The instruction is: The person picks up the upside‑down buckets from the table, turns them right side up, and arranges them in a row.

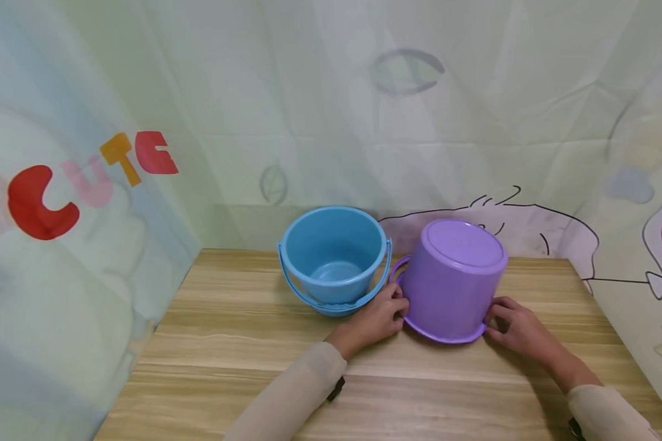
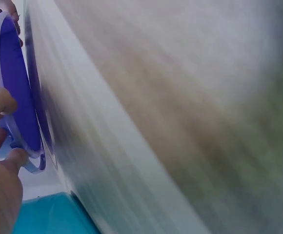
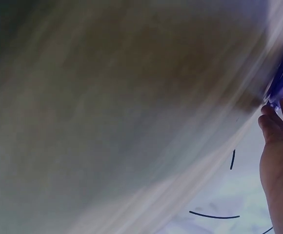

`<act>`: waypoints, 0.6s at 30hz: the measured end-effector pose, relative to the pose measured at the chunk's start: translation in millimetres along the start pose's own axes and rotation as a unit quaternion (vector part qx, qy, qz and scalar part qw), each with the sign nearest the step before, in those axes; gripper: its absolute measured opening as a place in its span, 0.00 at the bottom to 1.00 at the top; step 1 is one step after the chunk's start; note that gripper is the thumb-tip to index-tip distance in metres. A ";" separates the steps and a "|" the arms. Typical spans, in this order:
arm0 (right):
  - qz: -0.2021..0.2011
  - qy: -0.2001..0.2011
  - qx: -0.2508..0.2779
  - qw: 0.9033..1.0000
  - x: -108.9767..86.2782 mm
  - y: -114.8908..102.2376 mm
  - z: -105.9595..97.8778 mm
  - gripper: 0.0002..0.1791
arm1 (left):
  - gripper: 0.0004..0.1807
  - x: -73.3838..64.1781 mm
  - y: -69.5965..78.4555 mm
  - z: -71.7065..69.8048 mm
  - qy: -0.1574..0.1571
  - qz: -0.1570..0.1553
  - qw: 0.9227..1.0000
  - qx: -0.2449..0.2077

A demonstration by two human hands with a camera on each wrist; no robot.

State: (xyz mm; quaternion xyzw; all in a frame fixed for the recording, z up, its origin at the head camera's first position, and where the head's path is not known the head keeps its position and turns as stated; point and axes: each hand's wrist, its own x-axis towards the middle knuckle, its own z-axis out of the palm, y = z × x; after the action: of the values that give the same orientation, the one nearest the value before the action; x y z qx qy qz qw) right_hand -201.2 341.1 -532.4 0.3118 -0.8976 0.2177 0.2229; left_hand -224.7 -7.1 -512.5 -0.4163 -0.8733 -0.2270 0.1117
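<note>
A purple bucket [image 1: 455,288] is upside down on the right half of the table, its base facing up and its near rim tilted a little off the wood. My left hand [image 1: 379,313] pinches the rim on its left side, close to the purple handle [image 1: 399,267]. On the opposite side my right hand [image 1: 521,327] grips the rim with fingers and thumb. Through the raised gap, the left wrist view shows the bucket's dark inside [image 2: 18,83]. Left of it, a blue bucket [image 1: 333,245] stands upright with its handle [image 1: 331,305] hanging down in front; my left hand is just beside it.
The wooden table [image 1: 226,367] ends at a printed curtain [image 1: 320,122] right behind both buckets. More curtain hangs along the left and right sides. The blue bucket stands close against the left hand's side of the purple one.
</note>
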 end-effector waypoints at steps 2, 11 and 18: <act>-0.002 0.006 -0.003 1.000 0.4 -1.7 0.3 0.21 | 0.09 -1.0 0.4 -1.2 0.009 0.000 1.000 -0.002; -0.017 0.049 0.011 0.999 -4.8 -0.3 -3.5 0.21 | 0.08 -0.7 7.4 -2.6 0.035 0.016 0.999 0.017; -0.020 0.073 0.026 0.997 -7.6 -1.1 -8.5 0.19 | 0.08 1.8 13.7 -5.2 0.045 0.019 0.998 0.031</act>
State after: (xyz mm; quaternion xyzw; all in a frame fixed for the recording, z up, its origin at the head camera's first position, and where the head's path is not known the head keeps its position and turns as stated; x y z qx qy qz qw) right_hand -192.9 348.3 -529.4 0.3183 -0.8667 0.2586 0.2839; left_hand -215.1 -1.0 -503.2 -0.4188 -0.8657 -0.2165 0.1680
